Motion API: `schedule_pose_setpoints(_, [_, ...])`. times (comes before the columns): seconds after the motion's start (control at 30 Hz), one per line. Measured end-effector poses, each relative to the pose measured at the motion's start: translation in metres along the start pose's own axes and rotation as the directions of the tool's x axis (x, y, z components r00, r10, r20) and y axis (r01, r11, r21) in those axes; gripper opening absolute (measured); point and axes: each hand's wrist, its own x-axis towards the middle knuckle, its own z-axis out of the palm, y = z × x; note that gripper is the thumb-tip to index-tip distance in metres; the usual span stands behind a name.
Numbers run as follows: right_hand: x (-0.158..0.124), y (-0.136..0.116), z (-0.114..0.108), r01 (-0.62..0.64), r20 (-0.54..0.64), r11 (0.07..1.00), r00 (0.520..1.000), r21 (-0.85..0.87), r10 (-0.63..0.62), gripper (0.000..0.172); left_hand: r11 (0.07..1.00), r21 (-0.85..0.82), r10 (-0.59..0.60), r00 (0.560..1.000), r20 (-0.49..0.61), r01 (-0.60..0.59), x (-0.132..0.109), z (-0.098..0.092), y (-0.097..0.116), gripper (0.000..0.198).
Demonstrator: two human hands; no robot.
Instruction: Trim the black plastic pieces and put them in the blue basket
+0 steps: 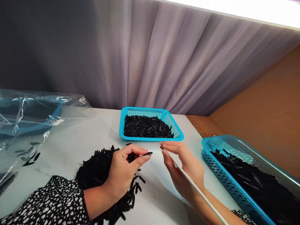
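- On the white flat tabletop [70, 140], a blue-edged object is being covered by a clear, crinkled plastic sheet [47, 125] at the far left; a few thin black strips are being left beside and under it.
- A heap of thin, flat black strips [96, 168] is being partly hidden by the left hand [124, 172].
- A single short black strip [148, 153] is being pinched between the left thumb and forefinger, above the tabletop.
- Beyond it, more black strips are being held in a blue rectangular perforated plastic basket [151, 139].
- The right hand [191, 167] is being held just beside, thumb and forefinger tips close; whether the thin white rod [199, 191] across the palm is being gripped cannot be told.
- At the right, black strips are being held in a larger blue perforated basket [222, 176].
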Motion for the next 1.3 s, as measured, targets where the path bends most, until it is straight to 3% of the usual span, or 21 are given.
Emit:
schedule_pose_setpoints(0.1, [-0.002,0.009,0.0,-0.204,0.087,0.969,0.977,0.136,0.194,0.025,0.988,-0.104,-0.108,0.991,0.075,0.115,0.002,0.0,0.0,0.014])
schedule_pose_setpoints(0.17, [-0.003,0.01,0.001,-0.211,0.121,0.949,0.975,0.234,0.187,0.028,0.958,-0.193,-0.183,0.97,0.16,0.212,0.002,0.0,-0.001,0.018])
schedule_pose_setpoints(0.3, [-0.001,0.002,0.006,-0.145,0.126,0.901,0.987,0.41,0.102,0.016,0.901,-0.271,-0.265,0.924,0.275,0.339,0.002,0.001,-0.002,0.029])
schedule_pose_setpoints(0.37, [0.0,-0.002,0.009,-0.183,0.167,0.843,0.98,0.506,0.112,0.015,0.889,-0.275,-0.277,0.91,0.309,0.365,0.003,0.002,-0.001,0.035])
schedule_pose_setpoints(0.47, [0.0,-0.003,0.013,-0.322,0.227,0.734,0.946,0.598,0.231,0.01,0.867,-0.28,-0.309,0.884,0.35,0.413,0.004,0.002,0.0,0.037])
schedule_pose_setpoints(0.6, [0.0,-0.001,0.012,-0.475,0.281,0.564,0.873,0.676,0.398,0.008,0.802,-0.356,-0.365,0.865,0.344,0.48,0.007,0.001,0.002,0.022])
schedule_pose_setpoints(0.7, [0.003,-0.001,0.01,-0.516,0.296,0.521,0.843,0.68,0.449,0.008,0.788,-0.372,-0.384,0.864,0.326,0.491,0.008,0.002,0.001,0.03])
schedule_pose_setpoints(0.83, [0.002,-0.002,0.008,-0.523,0.303,0.521,0.84,0.675,0.45,0.008,0.796,-0.388,-0.371,0.881,0.294,0.465,0.009,0.003,-0.001,0.037])
schedule_pose_setpoints(0.97, [-0.001,0.0,0.011,-0.571,0.344,0.463,0.803,0.678,0.487,0.009,0.816,-0.361,-0.331,0.878,0.347,0.451,0.01,0.001,-0.006,0.053])
schedule_pose_setpoints(1.03, [-0.001,0.001,0.013,-0.596,0.365,0.39,0.771,0.702,0.521,0.01,0.845,-0.314,-0.309,0.874,0.374,0.433,0.01,0.0,-0.01,0.052])
schedule_pose_setpoints(1.2, [0.005,0.001,0.016,-0.651,0.489,0.102,0.656,0.752,0.574,0.022,0.906,-0.202,-0.273,0.877,0.396,0.373,0.008,-0.002,-0.014,0.041])
schedule_pose_setpoints(1.3, [0.005,0.003,0.018,-0.727,0.541,0.173,0.628,0.665,0.559,0.026,0.931,-0.135,-0.257,0.87,0.42,0.34,0.006,-0.001,-0.012,0.061])
